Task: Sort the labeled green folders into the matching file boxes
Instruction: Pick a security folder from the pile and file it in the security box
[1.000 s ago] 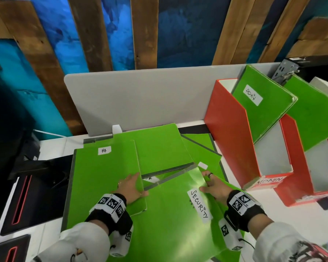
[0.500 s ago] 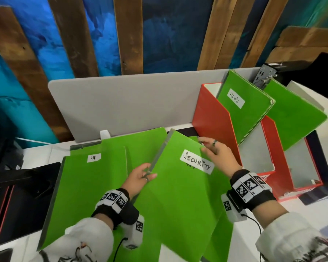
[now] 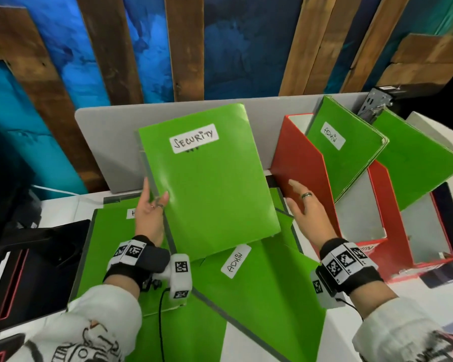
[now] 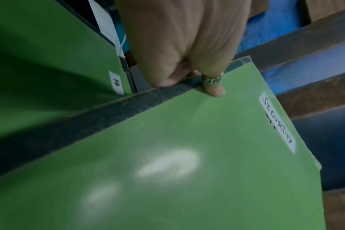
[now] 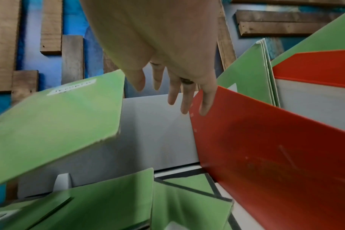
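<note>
My left hand (image 3: 156, 198) grips the left edge of a green folder labeled SECURITY (image 3: 215, 189), held up tilted above the pile; the thumb (image 4: 213, 88) presses on its front face. The same folder (image 5: 55, 121) fills the left of the right wrist view. My right hand (image 3: 298, 194) is open and holds nothing, its fingers (image 5: 205, 102) spread beside the side wall of the red ADMIN file box (image 3: 304, 178). That box holds a green ADMIN folder (image 3: 345, 152). A second red box (image 3: 392, 226) behind it holds another green folder (image 3: 413, 163). On the table lie an ADMIN folder (image 3: 259, 291) and an HR folder (image 3: 107, 246).
A grey divider panel (image 3: 110, 142) stands along the back of the white table (image 3: 429, 304). Black trays with red slots (image 3: 37, 257) sit at the left. A metal bracket (image 3: 374, 103) is clamped at the divider's right end. More green folders lie beneath the pile.
The SECURITY folder has risen off the pile and now stands tilted in my left hand. My right hand has let go of it and moved right, beside the red box. The ADMIN folder is uncovered.
</note>
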